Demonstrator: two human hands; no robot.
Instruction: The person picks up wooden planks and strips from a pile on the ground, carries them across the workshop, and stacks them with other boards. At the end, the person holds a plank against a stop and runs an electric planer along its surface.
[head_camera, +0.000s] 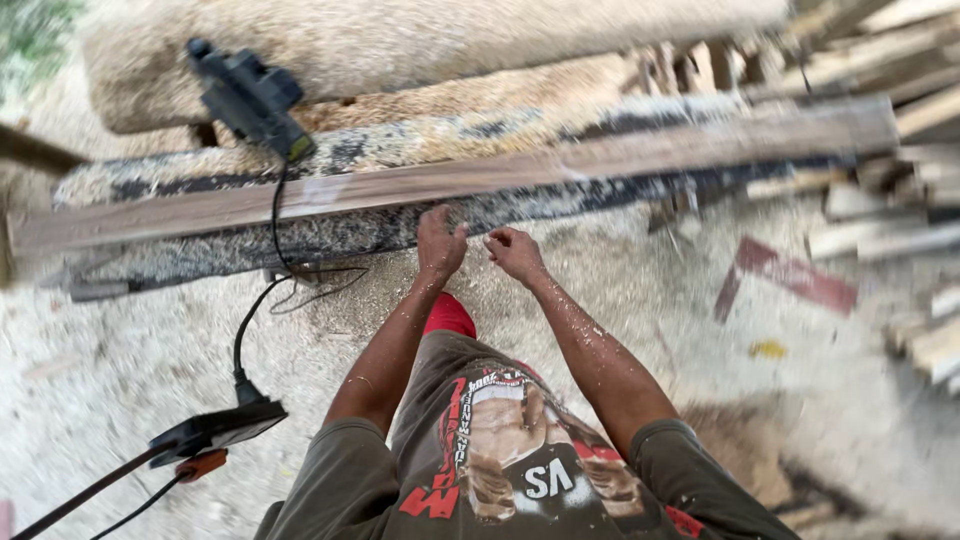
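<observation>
Both hands, left and right, hover loosely curled and empty beside the long plank, laid flat across supports; a power planer rests nearby.

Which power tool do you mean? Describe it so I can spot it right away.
Find the long plank lying across the sawdust-covered bench in front of the person. Follow it to its left end: the dark power tool sits just behind it on the bench. It is the only black, blocky thing there, with a black cord hanging down from it.
</observation>
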